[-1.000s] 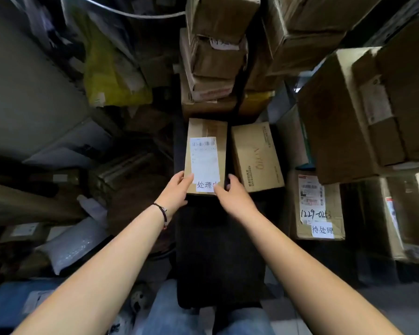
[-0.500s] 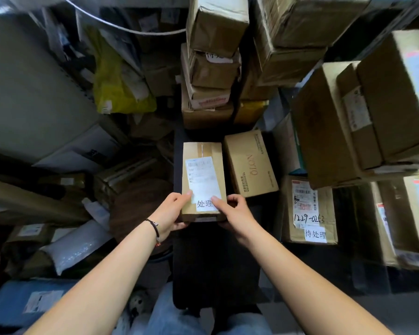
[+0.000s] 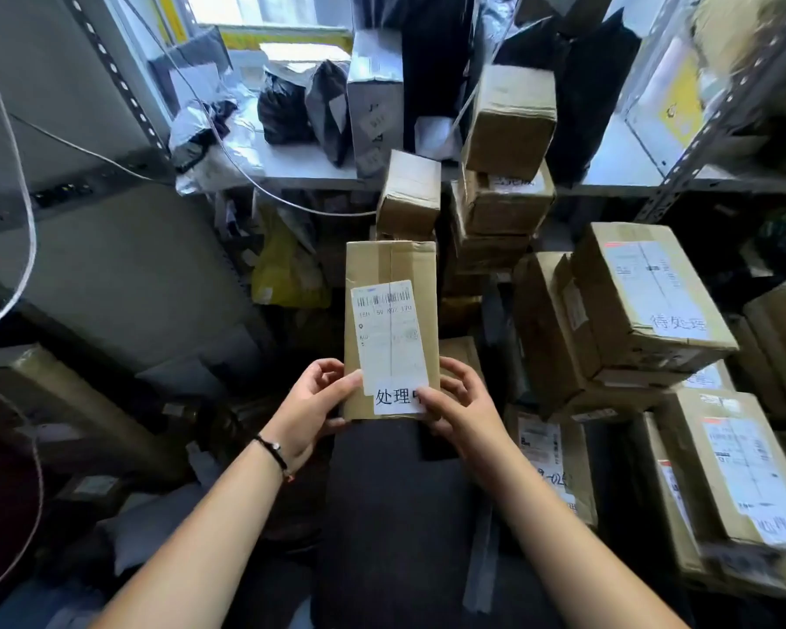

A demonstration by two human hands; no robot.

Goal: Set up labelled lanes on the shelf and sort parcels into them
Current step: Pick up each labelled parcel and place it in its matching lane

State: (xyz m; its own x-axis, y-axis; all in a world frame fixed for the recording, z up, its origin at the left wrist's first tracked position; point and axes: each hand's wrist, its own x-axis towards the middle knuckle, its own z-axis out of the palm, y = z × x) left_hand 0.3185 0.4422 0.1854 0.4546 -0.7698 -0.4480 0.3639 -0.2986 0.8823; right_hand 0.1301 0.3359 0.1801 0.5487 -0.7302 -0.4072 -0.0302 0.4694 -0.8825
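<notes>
fig.: head view, l to r. yellow bag at 10 o'clock of the parcel, below the shelf edge. left hand, at 7 o'clock of the parcel: thumb laid on the front face, fingers curled at the left edge, gripping the lower end. parcel held upright in mid-air at frame centre, clear of any surface, shipping label facing the camera, handwritten tag at its 6 o'clock end. right hand at 5 o'clock: thumb pressed on the tag, covering its last character, fingers wrapped behind the right edge. stacked boxes at 3 o'clock, one w/ a similar handwritten tag. risk (judged): both grips sit at the bottom end only, so the tall box could tip fwd or slip; thumb rubbing the tag may lift or smudge it; w/ one character hidden the lane could be misread and the parcel mis-sorted; leaning stacks nearby could be knocked en route to the shelf. vs. earlier frames: parcel lay flat on a dark surface beside another box, hands at its near edge; now it is raised, and the view has tilted up to take in the shelf
</notes>
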